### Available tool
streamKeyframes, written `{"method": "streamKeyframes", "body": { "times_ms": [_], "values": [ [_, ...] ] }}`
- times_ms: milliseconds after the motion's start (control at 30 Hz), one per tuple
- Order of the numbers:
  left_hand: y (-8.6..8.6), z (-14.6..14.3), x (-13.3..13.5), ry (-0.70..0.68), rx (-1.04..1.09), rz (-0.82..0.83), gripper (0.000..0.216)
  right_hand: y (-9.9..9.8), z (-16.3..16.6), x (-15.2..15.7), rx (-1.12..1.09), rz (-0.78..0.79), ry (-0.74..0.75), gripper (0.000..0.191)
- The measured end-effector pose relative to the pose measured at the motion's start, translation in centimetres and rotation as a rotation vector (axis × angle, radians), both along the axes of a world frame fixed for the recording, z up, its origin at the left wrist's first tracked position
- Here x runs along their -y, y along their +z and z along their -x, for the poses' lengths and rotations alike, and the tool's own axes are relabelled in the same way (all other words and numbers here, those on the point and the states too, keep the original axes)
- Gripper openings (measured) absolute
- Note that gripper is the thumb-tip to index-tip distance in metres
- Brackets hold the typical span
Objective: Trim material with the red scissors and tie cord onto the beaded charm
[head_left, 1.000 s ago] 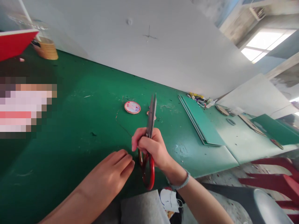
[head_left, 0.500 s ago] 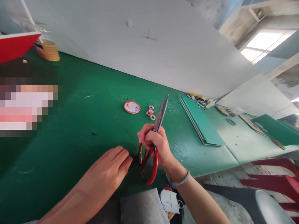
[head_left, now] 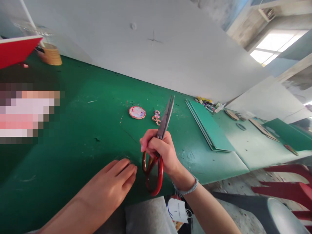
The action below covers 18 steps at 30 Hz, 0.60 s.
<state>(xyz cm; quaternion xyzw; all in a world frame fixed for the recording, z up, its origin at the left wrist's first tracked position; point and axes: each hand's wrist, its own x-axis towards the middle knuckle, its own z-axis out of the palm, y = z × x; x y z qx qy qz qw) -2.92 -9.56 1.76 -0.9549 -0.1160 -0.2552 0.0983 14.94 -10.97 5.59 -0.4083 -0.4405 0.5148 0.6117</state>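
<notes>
In the head view my right hand (head_left: 158, 148) is wrapped round a pair of scissors (head_left: 165, 120) with red handles. Their blades point up and away, nearly closed, with a narrow gap at the tips. Just left of the handles, my left hand (head_left: 117, 178) is low over the table with its fingers curled and together. Whatever those fingertips hold, if anything, is hidden. Beyond the scissors lie a round pink-and-white patch (head_left: 137, 112) with a red rim and a small cluster of flower-shaped pieces (head_left: 156, 117), partly behind the blades.
The green table (head_left: 97, 97) runs up to a grey panel (head_left: 122, 42). To the right lie stacked green boards (head_left: 211, 126) and several small tools (head_left: 207, 104). A wooden-looking cup (head_left: 51, 54) stands far left, near a blurred-out person. Red chairs (head_left: 290, 191) are at lower right.
My right hand has shifted slightly left and down with the scissors, whose blades now overlap the flower pieces. My left hand has dipped slightly toward me.
</notes>
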Motion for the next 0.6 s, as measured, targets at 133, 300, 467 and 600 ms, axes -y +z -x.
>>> {"method": "streamKeyframes", "body": {
  "times_ms": [133,300,467,600],
  "values": [
    [-0.3,0.1,-0.1,-0.001,0.012,0.001,0.038,0.4,0.9,-0.3,0.065,-0.008,0.024,0.019],
    [-0.4,0.4,0.0,0.004,0.001,0.006,0.042,-0.4,1.2,-0.5,0.088,-0.01,0.032,0.02],
    [-0.4,0.8,0.1,0.004,-0.004,-0.014,0.046,-0.7,1.0,-0.4,0.046,0.022,0.008,0.019],
    [-0.9,0.9,-0.1,0.012,-0.007,-0.009,0.047,-0.5,0.9,-0.3,0.055,0.041,0.017,0.017]
  ]
}}
